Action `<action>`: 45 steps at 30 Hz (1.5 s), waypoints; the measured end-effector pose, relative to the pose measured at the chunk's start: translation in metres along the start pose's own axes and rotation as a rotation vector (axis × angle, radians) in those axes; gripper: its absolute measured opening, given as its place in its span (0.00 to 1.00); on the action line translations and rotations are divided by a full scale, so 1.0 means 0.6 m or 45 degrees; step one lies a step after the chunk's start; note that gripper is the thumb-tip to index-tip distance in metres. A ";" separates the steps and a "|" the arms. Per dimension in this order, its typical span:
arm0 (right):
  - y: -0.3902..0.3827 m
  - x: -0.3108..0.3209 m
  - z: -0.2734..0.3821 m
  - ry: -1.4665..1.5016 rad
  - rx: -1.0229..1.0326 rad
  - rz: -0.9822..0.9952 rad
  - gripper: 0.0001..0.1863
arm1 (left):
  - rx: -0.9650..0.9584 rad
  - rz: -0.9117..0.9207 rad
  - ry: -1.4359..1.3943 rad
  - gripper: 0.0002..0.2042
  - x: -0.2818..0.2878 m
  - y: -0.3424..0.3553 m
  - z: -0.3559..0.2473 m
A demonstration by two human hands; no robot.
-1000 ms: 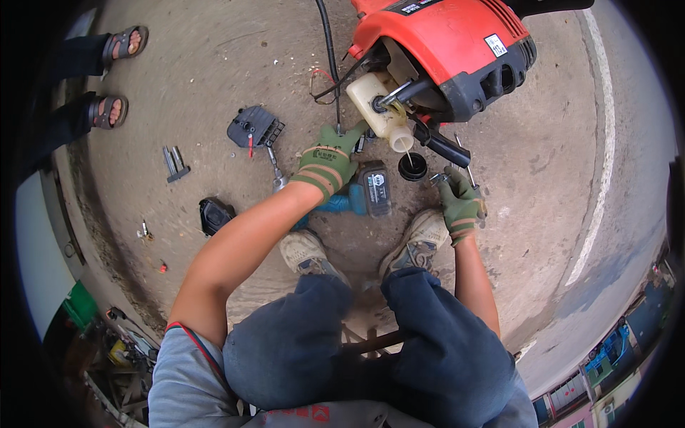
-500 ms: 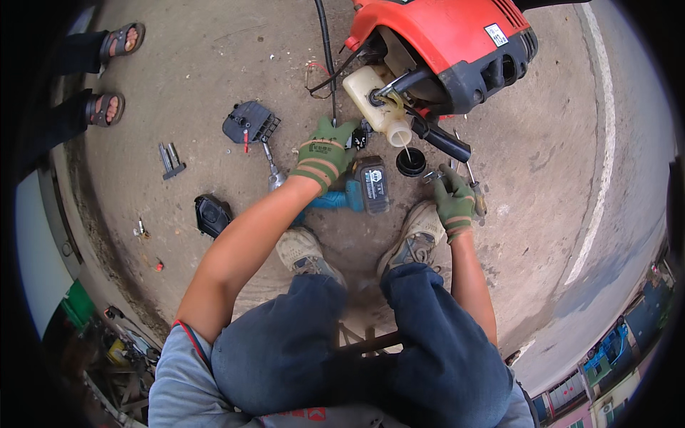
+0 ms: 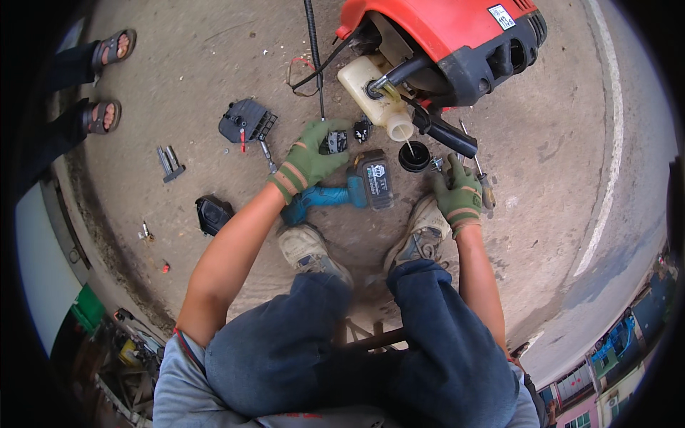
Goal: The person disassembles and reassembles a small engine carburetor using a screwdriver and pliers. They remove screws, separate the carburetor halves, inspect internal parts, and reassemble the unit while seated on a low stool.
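Observation:
My left hand, in a green glove, holds a black-and-silver part between thumb and fingers, above a teal cordless drill with a black battery. My gloved right hand has its fingers apart at a small silver fitting, beside a screwdriver. A round black cap lies under a translucent tank, whose open neck has a thin line hanging from it. The tank is attached to a red and black engine unit. Another small black part lies right of my left hand.
A dark plastic cover, a black housing, metal bars and small pieces lie on the concrete. Another person's sandalled feet are at the left. A black hose runs from the top; a white line crosses the pavement at right.
My left hand has shifted left, and the part in it is more visible. My right hand's fingers have moved slightly near the fitting. The view has shifted slightly.

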State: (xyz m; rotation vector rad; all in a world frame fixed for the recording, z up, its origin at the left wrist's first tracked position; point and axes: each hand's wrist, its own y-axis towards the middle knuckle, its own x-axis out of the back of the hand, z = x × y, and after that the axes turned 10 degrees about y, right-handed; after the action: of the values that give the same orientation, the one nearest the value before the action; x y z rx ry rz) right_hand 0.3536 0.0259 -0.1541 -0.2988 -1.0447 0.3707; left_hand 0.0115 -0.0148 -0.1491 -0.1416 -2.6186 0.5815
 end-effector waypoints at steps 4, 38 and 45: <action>-0.019 0.012 0.007 0.178 0.022 -0.075 0.27 | 0.160 0.173 -0.634 0.29 0.031 -0.033 -0.024; 0.018 -0.075 0.339 -0.129 0.483 0.221 0.24 | 0.160 0.269 -1.180 0.33 0.131 -0.109 -0.021; 0.058 -0.070 0.352 -0.149 0.297 0.166 0.21 | 0.092 0.225 -1.184 0.33 0.146 -0.128 -0.029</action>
State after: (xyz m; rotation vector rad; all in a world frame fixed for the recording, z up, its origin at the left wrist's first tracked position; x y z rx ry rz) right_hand 0.1436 0.0526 -0.1019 -0.1370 -1.0876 0.6288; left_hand -0.0594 -0.0610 -0.0669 -0.0908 -3.4905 0.9818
